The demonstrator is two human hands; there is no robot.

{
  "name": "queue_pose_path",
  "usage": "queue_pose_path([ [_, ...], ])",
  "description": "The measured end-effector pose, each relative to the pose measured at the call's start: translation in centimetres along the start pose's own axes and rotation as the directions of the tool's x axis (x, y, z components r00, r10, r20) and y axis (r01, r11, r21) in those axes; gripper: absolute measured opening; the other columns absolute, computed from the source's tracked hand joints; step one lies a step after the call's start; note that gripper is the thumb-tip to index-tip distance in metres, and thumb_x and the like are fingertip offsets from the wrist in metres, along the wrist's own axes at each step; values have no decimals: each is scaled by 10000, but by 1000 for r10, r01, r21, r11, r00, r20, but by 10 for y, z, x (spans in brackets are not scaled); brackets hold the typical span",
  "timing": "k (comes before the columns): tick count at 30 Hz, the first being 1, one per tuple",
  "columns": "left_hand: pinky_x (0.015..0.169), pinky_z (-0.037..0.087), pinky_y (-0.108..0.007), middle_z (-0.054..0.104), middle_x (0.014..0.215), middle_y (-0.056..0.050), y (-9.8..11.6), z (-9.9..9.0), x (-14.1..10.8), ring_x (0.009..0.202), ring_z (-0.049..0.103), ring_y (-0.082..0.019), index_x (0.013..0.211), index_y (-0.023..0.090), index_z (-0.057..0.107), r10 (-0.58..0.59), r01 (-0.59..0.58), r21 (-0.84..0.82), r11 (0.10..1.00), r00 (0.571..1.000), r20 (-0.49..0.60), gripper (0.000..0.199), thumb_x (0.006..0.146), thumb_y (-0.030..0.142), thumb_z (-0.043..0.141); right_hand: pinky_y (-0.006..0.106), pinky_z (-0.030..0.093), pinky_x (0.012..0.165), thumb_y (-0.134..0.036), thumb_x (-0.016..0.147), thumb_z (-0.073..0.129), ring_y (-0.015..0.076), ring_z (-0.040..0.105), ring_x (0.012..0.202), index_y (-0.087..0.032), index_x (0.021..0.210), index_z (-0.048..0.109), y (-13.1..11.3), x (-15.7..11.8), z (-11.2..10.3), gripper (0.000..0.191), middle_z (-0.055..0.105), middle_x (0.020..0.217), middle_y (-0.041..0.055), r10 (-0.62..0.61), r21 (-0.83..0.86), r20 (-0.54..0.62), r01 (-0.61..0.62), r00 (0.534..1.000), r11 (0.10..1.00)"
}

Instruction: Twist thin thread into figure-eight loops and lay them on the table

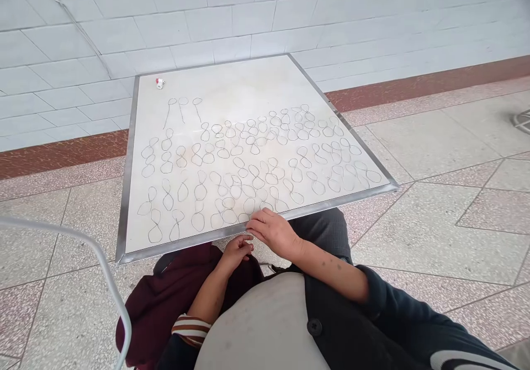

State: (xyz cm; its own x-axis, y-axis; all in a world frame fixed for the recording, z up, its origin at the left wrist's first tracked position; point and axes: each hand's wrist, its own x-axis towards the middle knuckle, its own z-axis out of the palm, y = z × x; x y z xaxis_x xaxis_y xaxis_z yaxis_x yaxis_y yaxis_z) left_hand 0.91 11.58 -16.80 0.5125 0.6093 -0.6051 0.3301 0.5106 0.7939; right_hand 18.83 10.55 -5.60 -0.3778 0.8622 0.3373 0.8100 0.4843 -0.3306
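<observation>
Pale shirt cloth swells closest, flanked by a dark jacket and, on the left, maroon cloth with a light tube curving past it. Beyond them come the hands: the left hand sits half curled just below the near edge, while the right hand bends its fingers over the metal rim, near the closest of the thin dark loops. From where I stand I cannot tell whether either grip is closed on something so fine. Work like this, I would say, calls for a light touch: fingertips only, palm and wrist lifted clear of neighbouring shapes, the left hand ready to steady. Mostly figure-eights, the loops spread over the near and middle parts of the white tabletop; whether laid or drawn, I can't make out. Farther back are three single loops with tails, then a small red-and-white object near the far left corner, and finally the tiled wall.
</observation>
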Motion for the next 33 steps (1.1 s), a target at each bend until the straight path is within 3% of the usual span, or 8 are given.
queue_pose_path([
  [14,700,528,-332,639,889,-32,-2,1,0,772,626,-157,1130,140,595,6,-6,-12,1000,1000,-19,280,895,293,603,341,451,711,-202,959,508,206,486,789,-155,908,635,1,-2,0,145,608,848,76,76,-62,-22,-77,997,995],
  [21,707,511,-334,643,841,-20,-3,1,0,771,625,-164,1131,147,610,7,-7,-39,999,1000,-22,313,852,284,643,340,460,706,-218,951,529,206,490,790,-149,950,638,0,-5,-3,130,618,877,87,36,-34,-39,-37,999,999],
  [25,685,502,-315,650,828,-26,-3,-1,0,759,625,-162,1127,147,622,-2,0,-52,999,999,-35,352,815,301,671,333,472,727,-155,958,489,201,499,815,-141,1042,627,-1,-16,-7,163,632,923,90,-8,19,-68,9,998,1000],
  [29,655,491,-276,660,818,-42,-2,-2,-1,761,625,-164,1108,160,648,16,-20,-53,998,998,-68,416,752,369,705,317,478,701,-130,957,464,189,506,782,-151,1004,632,-1,-29,-13,176,630,875,78,-63,63,-76,68,995,996],
  [33,649,495,-279,666,825,-56,5,-5,-7,770,630,-183,1092,159,660,57,-61,-36,998,993,-102,516,700,489,713,321,493,718,-141,959,459,191,533,812,-167,1007,625,4,-38,-18,175,630,888,78,50,97,-123,-38,991,995],
])
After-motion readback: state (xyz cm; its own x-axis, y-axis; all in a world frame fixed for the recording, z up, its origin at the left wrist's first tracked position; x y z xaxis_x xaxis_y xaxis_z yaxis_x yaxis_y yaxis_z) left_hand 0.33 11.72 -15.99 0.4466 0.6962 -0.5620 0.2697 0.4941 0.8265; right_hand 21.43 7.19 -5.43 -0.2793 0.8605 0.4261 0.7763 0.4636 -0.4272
